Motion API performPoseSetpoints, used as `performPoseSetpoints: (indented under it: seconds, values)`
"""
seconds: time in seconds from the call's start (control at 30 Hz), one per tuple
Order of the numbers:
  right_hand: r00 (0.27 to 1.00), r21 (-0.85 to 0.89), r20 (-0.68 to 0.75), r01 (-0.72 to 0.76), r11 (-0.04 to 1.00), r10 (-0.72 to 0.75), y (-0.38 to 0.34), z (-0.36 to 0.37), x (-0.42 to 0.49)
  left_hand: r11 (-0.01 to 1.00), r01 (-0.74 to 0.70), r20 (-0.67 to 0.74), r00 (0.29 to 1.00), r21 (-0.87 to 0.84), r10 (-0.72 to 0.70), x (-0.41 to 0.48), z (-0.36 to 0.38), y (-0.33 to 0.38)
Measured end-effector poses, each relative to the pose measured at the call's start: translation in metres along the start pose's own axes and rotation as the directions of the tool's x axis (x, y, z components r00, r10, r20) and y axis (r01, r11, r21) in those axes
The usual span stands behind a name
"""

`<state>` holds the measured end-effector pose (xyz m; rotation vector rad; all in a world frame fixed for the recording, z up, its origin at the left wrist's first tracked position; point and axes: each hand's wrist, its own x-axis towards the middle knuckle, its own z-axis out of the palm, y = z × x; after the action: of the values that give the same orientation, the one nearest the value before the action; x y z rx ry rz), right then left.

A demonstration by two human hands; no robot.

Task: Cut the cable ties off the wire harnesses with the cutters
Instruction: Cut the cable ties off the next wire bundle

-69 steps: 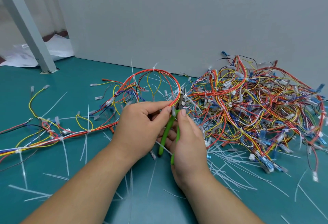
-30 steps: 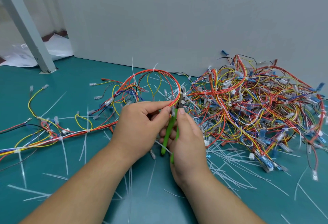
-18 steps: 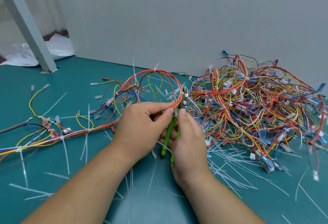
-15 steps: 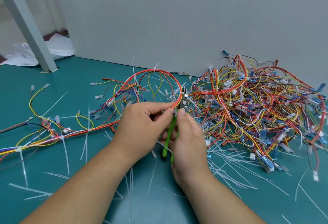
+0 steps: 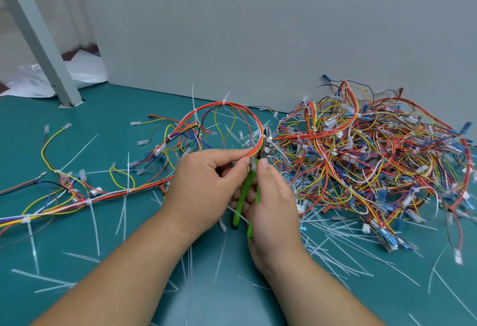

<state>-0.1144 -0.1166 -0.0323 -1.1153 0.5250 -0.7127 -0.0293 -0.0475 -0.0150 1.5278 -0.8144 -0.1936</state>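
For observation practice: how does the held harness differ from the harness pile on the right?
The held harness forms one open loop; the pile is a dense tangle. The left hand pinches the held harness; nobody touches the pile. Both have red and yellow wires and white ties.

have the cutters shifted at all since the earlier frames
No, not noticeably. The cutters sit at the same place against the right side of the red wire loop, held by the right hand, no nearer the grey post.
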Motion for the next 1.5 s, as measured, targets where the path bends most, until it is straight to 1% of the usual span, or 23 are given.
performPoseSetpoints:
  seconds: [0.1, 0.17, 0.27, 0.43, 0.8, 0.97, 1.07, 1.27, 1.5]
  values:
    - [1.000, -0.011, 0.005, -0.008, 1.000, 0.008, -0.0008, 0.0011, 0.0001, 1.000, -0.001, -0.046, 0.999, -0.001, 0.001, 0.0007, -0.0002, 0.0001]
    - [1.000, -0.024, 0.011, -0.008, 1.000, 0.009, -0.0002, 0.0014, 0.0003, 1.000, 0.000, -0.054, 0.999, -0.029, -0.001, 0.0003, 0.0000, 0.0010]
    - [1.000, -0.005, -0.003, -0.009, 1.000, 0.009, 0.0003, 0.0008, 0.0002, 0.998, 0.011, -0.018, 1.000, -0.065, -0.012, -0.0005, 0.0003, 0.0012]
    - [1.000, 0.035, -0.023, 0.000, 0.999, 0.001, -0.0007, 0.0015, -0.0006, 0.998, 0.023, 0.026, 0.999, -0.059, -0.021, -0.0001, 0.0016, -0.0032]
    - [0.999, -0.045, -0.031, 0.031, 0.998, -0.032, -0.0014, 0.0032, 0.0005, 1.000, -0.002, 0.043, 0.999, -0.025, 0.003, 0.0005, 0.0006, -0.0041]
    - [1.000, 0.001, -0.011, 0.002, 1.000, -0.002, -0.0004, 0.0022, -0.0006, 1.000, 0.007, -0.003, 1.000, 0.013, -0.007, 0.0008, 0.0017, -0.0041]
    - [1.000, 0.009, 0.011, -0.001, 1.000, 0.001, 0.0014, -0.0003, -0.0003, 1.000, 0.008, -0.022, 1.000, -0.007, -0.008, 0.0007, 0.0015, -0.0044]
    - [1.000, 0.022, 0.008, 0.017, 1.000, -0.017, -0.0013, 0.0011, -0.0015, 1.000, 0.009, 0.048, 0.999, -0.007, -0.008, 0.0006, 0.0021, -0.0079]
    - [1.000, -0.016, -0.005, 0.028, 0.999, -0.028, -0.0021, 0.0022, -0.0009, 0.998, 0.003, 0.073, 0.997, -0.066, 0.001, 0.0004, 0.0024, -0.0036]
